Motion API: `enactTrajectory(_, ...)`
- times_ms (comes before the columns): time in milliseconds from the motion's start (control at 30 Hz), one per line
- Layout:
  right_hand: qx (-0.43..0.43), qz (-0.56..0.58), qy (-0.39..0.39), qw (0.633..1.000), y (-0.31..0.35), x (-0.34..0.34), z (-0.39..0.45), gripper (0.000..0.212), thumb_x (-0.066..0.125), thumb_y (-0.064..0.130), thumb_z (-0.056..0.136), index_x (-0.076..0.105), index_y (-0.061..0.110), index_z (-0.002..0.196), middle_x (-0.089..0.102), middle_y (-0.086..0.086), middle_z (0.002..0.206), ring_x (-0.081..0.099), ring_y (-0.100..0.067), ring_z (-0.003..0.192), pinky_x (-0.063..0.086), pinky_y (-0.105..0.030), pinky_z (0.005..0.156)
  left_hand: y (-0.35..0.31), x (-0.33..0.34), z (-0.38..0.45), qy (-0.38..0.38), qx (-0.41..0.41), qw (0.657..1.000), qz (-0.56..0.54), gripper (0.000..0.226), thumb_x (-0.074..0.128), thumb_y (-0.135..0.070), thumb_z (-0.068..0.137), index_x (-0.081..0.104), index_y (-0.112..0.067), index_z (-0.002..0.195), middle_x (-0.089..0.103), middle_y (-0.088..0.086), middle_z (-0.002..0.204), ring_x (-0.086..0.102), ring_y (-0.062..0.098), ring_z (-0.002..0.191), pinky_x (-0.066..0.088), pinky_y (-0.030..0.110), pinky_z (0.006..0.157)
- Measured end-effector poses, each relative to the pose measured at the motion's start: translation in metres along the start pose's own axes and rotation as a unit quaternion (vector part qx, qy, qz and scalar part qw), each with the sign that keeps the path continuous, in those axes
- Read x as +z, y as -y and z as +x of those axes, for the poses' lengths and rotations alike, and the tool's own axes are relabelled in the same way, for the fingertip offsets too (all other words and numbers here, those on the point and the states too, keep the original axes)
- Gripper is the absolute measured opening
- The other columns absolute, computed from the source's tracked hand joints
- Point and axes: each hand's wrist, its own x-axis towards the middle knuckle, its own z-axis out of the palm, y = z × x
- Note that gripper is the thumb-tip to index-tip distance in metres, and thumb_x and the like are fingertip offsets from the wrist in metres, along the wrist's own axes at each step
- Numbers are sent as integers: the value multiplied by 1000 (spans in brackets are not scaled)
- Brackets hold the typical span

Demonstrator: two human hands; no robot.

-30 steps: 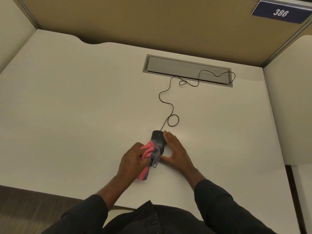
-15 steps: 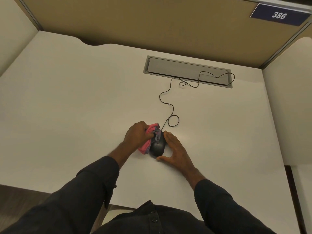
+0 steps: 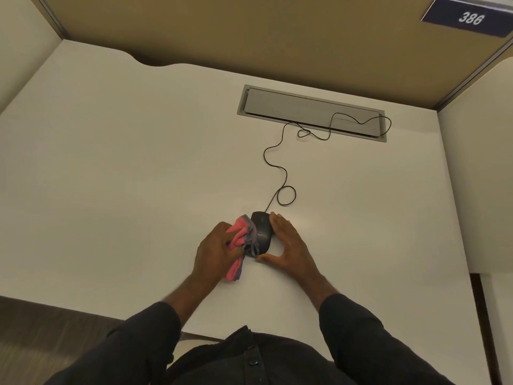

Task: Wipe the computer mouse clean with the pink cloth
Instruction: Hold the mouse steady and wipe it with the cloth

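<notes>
A black wired computer mouse lies on the white desk, near its front edge. My left hand grips a bunched pink cloth with a grey-purple edge and presses it against the mouse's left side. My right hand cups the mouse's right side, fingers along it and thumb behind its rear end. The cloth's tail hangs out below my left hand.
The mouse cable snakes back in loops to a grey cable hatch set in the desk. Tan partition walls enclose the desk at the back and sides. A blue sign reading 386 is at the upper right.
My left hand slid the cloth forward along the mouse's left side to its front, then back toward me. My right hand and the mouse stayed in place.
</notes>
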Motion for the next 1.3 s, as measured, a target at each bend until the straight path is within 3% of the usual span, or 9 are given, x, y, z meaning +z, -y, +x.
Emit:
enactTrajectory(67, 3, 2, 1, 1000, -1, 1, 0, 103, 71, 63, 78, 23, 17, 157, 17, 11, 163, 10, -2, 151, 12, -22, 122, 2, 1, -12, -1, 6, 1000, -6, 33, 74, -35, 82, 59, -18, 106, 59, -9, 91, 59, 9, 76, 49, 21, 67)
enactTrajectory(467, 7, 4, 16, 1000, 2, -1, 0, 99, 74, 54, 81, 22, 16, 157, 17, 7, 163, 8, -2, 151, 8, -23, 122, 0, 11, -53, 53, 30, 998, 14, 55, 74, -41, 85, 54, -13, 128, 65, 2, 114, 64, 16, 96, 54, 29, 89)
enactTrajectory(800, 20, 10, 26, 999, 7, -5, -1, 97, 75, 50, 82, 24, 13, 156, 22, 0, 163, 15, -11, 152, 6, -20, 122, -6, 5, -42, 23, 85, 995, 37, 45, 76, -37, 84, 60, -13, 118, 65, 4, 102, 58, 12, 83, 57, 31, 77)
enactTrajectory(1000, 26, 15, 39, 999, 9, -5, 0, 97, 76, 47, 82, 24, 12, 156, 21, -1, 163, 16, -15, 152, 16, -35, 124, -30, -8, -29, 16, 168, 983, 77, 33, 82, -33, 77, 61, -29, 102, 61, 5, 88, 62, 22, 69, 53, 33, 59)
enactTrajectory(1100, 45, 40, 49, 997, 11, -7, 1, 105, 72, 59, 79, 16, 18, 158, 16, 6, 164, 17, -13, 151, 19, -32, 123, -36, -10, -25, 33, 147, 983, 102, 29, 75, -37, 84, 69, -20, 107, 60, 7, 93, 61, 24, 76, 53, 35, 67)
enactTrajectory(1200, 44, 60, 42, 996, 13, -9, 2, 115, 63, 75, 73, 10, 19, 159, 2, 32, 158, 18, -4, 149, 18, -20, 119, -40, -10, -24, 41, 127, 986, 97, 33, 74, -37, 86, 68, -12, 106, 62, 11, 94, 61, 27, 78, 52, 36, 71)
enactTrajectory(1300, 48, 71, 39, 996, 14, -10, 3, 118, 67, 72, 72, 6, 19, 159, 0, 42, 151, 23, -5, 148, 23, -24, 118, -41, -9, -21, 57, 121, 985, 113, 39, 71, -42, 87, 67, -12, 111, 63, 11, 99, 60, 25, 83, 46, 31, 74)
